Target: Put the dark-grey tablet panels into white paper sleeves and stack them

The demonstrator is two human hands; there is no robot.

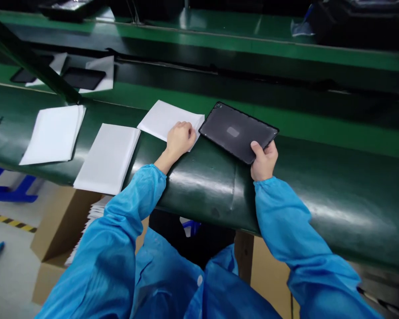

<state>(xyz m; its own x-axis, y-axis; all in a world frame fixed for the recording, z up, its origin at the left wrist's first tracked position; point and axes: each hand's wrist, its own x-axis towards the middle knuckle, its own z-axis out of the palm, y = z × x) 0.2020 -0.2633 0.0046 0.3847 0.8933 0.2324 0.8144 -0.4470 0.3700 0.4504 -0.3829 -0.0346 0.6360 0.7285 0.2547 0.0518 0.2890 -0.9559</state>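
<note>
A dark grey tablet lies back side up on the green conveyor belt. My right hand grips its near corner, thumb on top. My left hand rests on a white stack of sheets just left of the tablet, fingers curled at the stack's right edge. Both arms wear blue sleeves.
Two more white stacks lie further left on the belt. Beyond, other dark tablets on white sheets sit on a second belt. Cardboard boxes with white sheets stand on the floor below.
</note>
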